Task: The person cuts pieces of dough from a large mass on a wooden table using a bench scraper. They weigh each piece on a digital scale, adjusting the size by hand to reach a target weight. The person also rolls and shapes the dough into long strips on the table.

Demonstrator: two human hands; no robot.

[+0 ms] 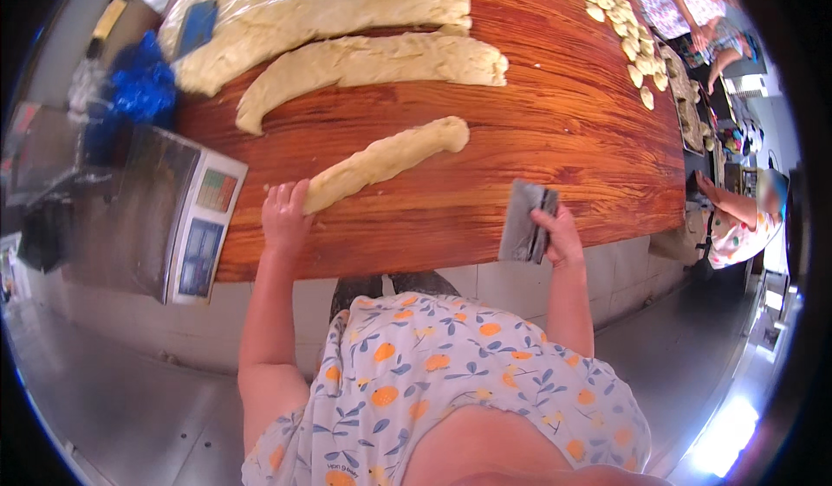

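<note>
My left hand (286, 216) grips the near end of a thin dough roll (390, 155), which lies slantwise on the wooden table (585, 135). In my right hand (560, 234) is a metal dough scraper (525, 219), held by its dark handle at the table's front edge, apart from the dough. Beyond the thin roll lies a thicker, curved dough strip (383, 60). Behind that, a large slab of dough (312, 5) is partly covered with clear plastic film, with a blue flat object (197, 26) on its left part.
A digital scale (207, 226) stands by my left arm, with a blue plastic bag (142, 80) beyond it. Many small dough pieces (627, 28) lie at the far right. One person (741, 226) is at the right side, another (689, 5) at the far right.
</note>
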